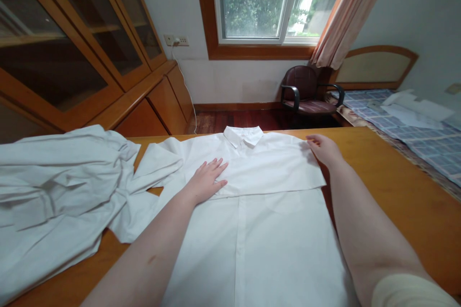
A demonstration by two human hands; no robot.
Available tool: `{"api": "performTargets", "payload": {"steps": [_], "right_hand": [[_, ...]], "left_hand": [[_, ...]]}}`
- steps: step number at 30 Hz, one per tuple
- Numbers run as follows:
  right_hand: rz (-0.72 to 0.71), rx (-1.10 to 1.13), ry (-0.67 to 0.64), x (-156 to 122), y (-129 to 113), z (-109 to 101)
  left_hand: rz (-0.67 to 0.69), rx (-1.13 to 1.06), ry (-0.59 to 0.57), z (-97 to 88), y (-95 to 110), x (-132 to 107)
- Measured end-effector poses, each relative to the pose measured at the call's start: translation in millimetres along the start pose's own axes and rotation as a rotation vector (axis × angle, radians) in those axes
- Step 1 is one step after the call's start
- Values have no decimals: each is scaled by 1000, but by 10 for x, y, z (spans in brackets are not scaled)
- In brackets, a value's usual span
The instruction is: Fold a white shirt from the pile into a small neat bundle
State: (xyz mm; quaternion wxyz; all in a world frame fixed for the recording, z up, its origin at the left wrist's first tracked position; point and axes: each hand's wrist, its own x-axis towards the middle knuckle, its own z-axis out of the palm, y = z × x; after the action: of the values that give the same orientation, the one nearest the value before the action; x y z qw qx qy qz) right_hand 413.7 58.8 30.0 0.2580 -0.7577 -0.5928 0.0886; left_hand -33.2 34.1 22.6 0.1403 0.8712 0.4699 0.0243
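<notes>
A white button-up shirt (273, 230) lies front up along the wooden table, its collar (244, 137) at the far edge. On the right, a sleeve (277, 170) is folded flat across the chest, while the other sleeve (158, 165) sticks out to the left. My left hand (207, 180) lies flat on the folded layer with its fingers spread. At the shirt's right shoulder, my right hand (322, 148) has thumb and fingers pinched together on the edge of the cloth.
A rumpled heap of white clothes (61, 192) covers the left of the wooden table (403, 201). Beyond stand a glass-door cabinet (90, 33), a maroon armchair (306, 88) and a bed (414, 124) with papers on it. A white cord (185, 81) hangs from a wall socket.
</notes>
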Motion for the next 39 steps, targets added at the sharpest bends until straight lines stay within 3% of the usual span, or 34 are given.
{"api": "performTargets", "payload": {"steps": [2,4,7,11,23,32,39], "right_hand": [[-151,77,-241,-41,-152,103],[-230,13,-421,-82,-273,218],[-230,-221,-485,-115,-330,335],[-70,-370,-406,-76,-206,331],[229,-385,-196,24,112,252],[207,-326,-85,39,210,279],[259,-66,112,36,267,211]], "left_hand": [[3,-1,-1,-5,6,-2],[4,1,-5,-9,10,-3],[3,2,-12,-9,12,-3],[4,-6,-11,-5,11,-2],[-9,30,-34,-17,18,6],[10,5,-16,5,-46,17],[12,11,26,56,-56,24]]}}
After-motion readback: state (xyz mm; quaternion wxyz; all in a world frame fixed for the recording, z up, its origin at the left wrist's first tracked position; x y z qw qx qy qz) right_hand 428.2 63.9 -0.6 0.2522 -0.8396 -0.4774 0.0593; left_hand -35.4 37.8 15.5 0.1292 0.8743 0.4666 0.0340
